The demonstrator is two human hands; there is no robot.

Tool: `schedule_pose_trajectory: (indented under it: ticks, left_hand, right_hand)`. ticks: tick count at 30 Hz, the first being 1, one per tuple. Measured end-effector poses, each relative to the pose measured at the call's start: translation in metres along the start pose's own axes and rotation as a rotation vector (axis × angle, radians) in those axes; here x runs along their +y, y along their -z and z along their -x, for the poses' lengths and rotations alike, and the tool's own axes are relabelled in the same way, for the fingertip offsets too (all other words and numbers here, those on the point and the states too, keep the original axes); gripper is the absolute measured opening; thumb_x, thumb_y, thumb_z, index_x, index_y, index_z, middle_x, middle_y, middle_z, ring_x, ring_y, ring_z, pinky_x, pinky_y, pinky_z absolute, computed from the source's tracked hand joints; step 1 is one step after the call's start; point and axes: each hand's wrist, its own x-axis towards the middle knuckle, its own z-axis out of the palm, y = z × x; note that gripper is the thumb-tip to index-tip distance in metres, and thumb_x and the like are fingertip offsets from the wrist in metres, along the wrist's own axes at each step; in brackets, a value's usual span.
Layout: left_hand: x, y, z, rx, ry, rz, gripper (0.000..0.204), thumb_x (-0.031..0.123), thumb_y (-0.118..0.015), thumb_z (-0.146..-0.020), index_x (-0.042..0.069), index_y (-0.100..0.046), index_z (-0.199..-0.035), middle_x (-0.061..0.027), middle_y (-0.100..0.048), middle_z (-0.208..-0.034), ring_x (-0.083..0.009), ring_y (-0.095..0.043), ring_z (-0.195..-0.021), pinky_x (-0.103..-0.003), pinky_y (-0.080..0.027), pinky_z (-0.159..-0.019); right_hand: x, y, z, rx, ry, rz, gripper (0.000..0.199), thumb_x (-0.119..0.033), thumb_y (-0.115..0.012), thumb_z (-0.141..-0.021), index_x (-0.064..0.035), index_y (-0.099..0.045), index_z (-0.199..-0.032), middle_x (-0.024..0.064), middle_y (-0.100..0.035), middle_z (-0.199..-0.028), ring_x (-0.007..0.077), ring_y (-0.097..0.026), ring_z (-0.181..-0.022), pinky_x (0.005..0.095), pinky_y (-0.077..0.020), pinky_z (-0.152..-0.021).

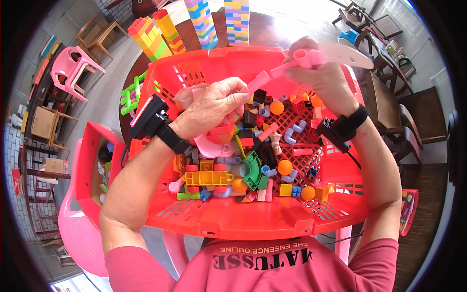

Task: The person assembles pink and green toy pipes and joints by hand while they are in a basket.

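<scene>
The right hand [318,73] has its grip closed on a pink toy piece [304,58] — a long pink bar with a round ring at the held end and a pale flat blade running off to the right. The piece sits over the far rim of the red plastic basket [243,219], its thin end slanting down to the left toward the other hand. The left hand [214,109] is curled with its fingers shut down among the loose bricks in the basket's far-left part, pinching a red brick [221,129] just above a pink curved piece [211,146]; exactly how much it grasps is hidden by the knuckles. Both wrists carry black straps with small black boxes.

Inside the basket lie mixed building bricks — orange balls [277,107], a green arch [253,168], a yellow studded plate [206,177], lilac tube bends [294,134]. Beyond the basket's far rim stand four multicoloured brick towers [202,22] on a dark round desk [272,31]. Left of the basket sits a smaller red bin [92,146] on a pink chair [80,233]; further left-beyond stands a small pink stool [73,65].
</scene>
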Motion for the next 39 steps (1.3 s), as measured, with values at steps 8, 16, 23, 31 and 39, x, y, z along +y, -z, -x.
schedule_pose_trajectory:
  ticks: [8,16,23,31,39]
  left_hand:
    - [-0.002,-0.002,0.0,-0.035,-0.135,-0.221,0.022,0.028,-0.053,-0.099,0.007,-0.055,-0.104,0.0062,-0.051,-0.072,0.0007,-0.045,-0.06,-0.016,-0.037,-0.051]
    - [0.0,-0.008,0.001,-0.102,-0.181,-0.081,0.024,0.029,-0.05,-0.1,0.007,-0.053,-0.108,0.006,-0.048,-0.067,0.0007,-0.04,-0.055,-0.017,-0.032,-0.046]
    - [0.003,-0.013,0.003,-0.093,-0.101,0.051,0.026,0.033,-0.047,-0.101,0.008,-0.051,-0.104,0.0041,-0.047,-0.066,-0.0009,-0.041,-0.052,-0.017,-0.032,-0.045]
    - [0.003,-0.024,0.007,-0.129,-0.093,-0.058,0.029,0.036,-0.045,-0.101,0.008,-0.051,-0.1,0.0037,-0.046,-0.065,-0.0013,-0.038,-0.048,-0.017,-0.029,-0.042]
    - [0.009,-0.025,0.01,-0.089,-0.16,-0.127,0.034,0.037,-0.048,-0.099,0.004,-0.052,-0.092,-0.0014,-0.051,-0.063,-0.009,-0.05,-0.059,-0.028,-0.041,-0.054]
  right_hand:
    - [-0.003,-0.005,0.003,-0.024,-0.053,0.019,0.023,-0.006,-0.069,-0.08,-0.0043,-0.057,-0.1,-0.0004,-0.061,-0.086,0.0049,-0.054,-0.076,0.0221,-0.0465,-0.069]
    - [-0.011,-0.01,0.004,-0.018,-0.067,-0.169,0.022,-0.005,-0.07,-0.079,-0.004,-0.056,-0.096,-0.001,-0.061,-0.083,0.005,-0.057,-0.075,0.0227,-0.048,-0.068]
    - [-0.017,-0.009,0.006,-0.053,-0.102,-0.232,0.023,0.003,-0.065,-0.077,-0.0057,-0.052,-0.094,0.0031,-0.06,-0.089,0.0094,-0.058,-0.078,0.024,-0.0482,-0.067]
    - [-0.021,-0.026,0.011,-0.123,0.038,0.049,0.022,-0.007,-0.072,-0.074,-0.0047,-0.054,-0.086,0.0013,-0.054,-0.08,0.0089,-0.055,-0.075,0.0253,-0.0462,-0.066]
    - [-0.036,-0.019,0.015,-0.093,-0.015,-0.106,0.019,-0.019,-0.061,-0.088,-0.0006,-0.057,-0.094,0.0049,-0.058,-0.085,0.012,-0.058,-0.076,0.0261,-0.0474,-0.066]
